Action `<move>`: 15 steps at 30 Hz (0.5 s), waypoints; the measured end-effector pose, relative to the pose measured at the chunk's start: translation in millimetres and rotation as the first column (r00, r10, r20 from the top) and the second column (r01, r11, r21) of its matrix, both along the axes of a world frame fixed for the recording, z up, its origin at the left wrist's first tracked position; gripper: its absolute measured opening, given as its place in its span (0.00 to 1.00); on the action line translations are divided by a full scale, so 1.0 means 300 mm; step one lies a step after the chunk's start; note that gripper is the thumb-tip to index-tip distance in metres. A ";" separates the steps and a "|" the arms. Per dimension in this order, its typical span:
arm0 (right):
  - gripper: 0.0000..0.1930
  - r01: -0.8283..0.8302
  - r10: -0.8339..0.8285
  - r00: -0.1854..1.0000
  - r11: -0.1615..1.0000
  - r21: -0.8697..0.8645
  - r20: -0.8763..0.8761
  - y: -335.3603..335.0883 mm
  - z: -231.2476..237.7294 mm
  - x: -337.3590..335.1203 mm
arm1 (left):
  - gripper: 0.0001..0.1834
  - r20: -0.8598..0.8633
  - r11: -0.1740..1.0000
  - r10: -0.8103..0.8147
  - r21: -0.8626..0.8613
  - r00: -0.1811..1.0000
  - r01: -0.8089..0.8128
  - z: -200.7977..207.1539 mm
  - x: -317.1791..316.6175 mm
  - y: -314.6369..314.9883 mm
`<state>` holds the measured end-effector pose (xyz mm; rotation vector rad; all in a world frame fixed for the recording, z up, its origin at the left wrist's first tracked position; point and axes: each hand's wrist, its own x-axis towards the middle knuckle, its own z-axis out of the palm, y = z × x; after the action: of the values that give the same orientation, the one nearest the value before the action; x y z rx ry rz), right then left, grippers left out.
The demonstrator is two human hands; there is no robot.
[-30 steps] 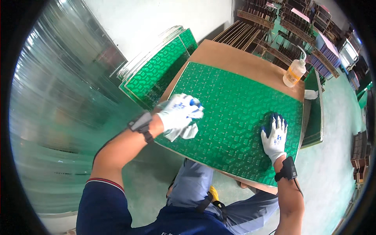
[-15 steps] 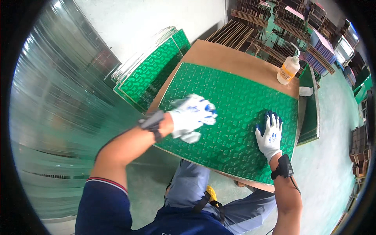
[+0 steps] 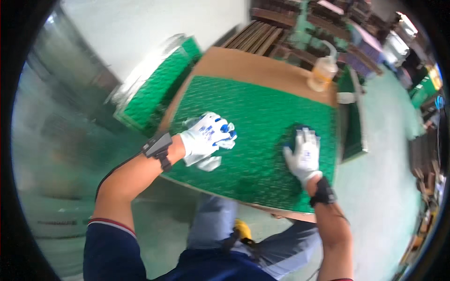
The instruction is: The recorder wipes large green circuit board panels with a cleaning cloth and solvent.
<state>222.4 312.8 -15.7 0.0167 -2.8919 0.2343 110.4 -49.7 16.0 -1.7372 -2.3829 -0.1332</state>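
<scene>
A pale cloth on a green panel

A worker in navy short sleeves and white-and-blue gloves leans over the green panel, which lies flat across a brown-topped desk, its lower edge toward the worker. The left hand, on the panel's left part, has its grip closed on the pale cloth, folds of which show below the palm. The right hand rests palm down near the panel's right edge, its grip open and empty, fingers pointing away from the body. A black device is strapped to each wrist. Beyond the panel, at the desk's far right corner, stands a squeeze bottle with a yellow-orange label and bent spout. More green panels lean at left, near a white wall. Motion blurs the scene.
</scene>
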 end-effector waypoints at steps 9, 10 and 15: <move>0.41 0.043 -0.031 0.983 0.997 -0.065 0.181 -0.093 0.016 0.002 | 0.16 0.148 0.993 -0.065 0.104 0.987 0.050 0.022 0.036 0.291; 0.41 0.027 -0.013 0.982 0.997 -0.073 0.186 -0.107 0.024 -0.001 | 0.19 0.509 0.955 0.120 0.175 0.853 -0.239 0.005 -0.044 0.197; 0.36 -0.068 0.077 0.994 0.992 -0.109 0.076 -0.122 0.002 -0.014 | 0.22 0.674 0.542 0.310 0.455 0.671 -0.707 -0.029 -0.200 -0.333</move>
<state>218.1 276.3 -15.2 0.0965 -2.9569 0.4105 50.3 -149.5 7.2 -0.5883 -2.5479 -1.3741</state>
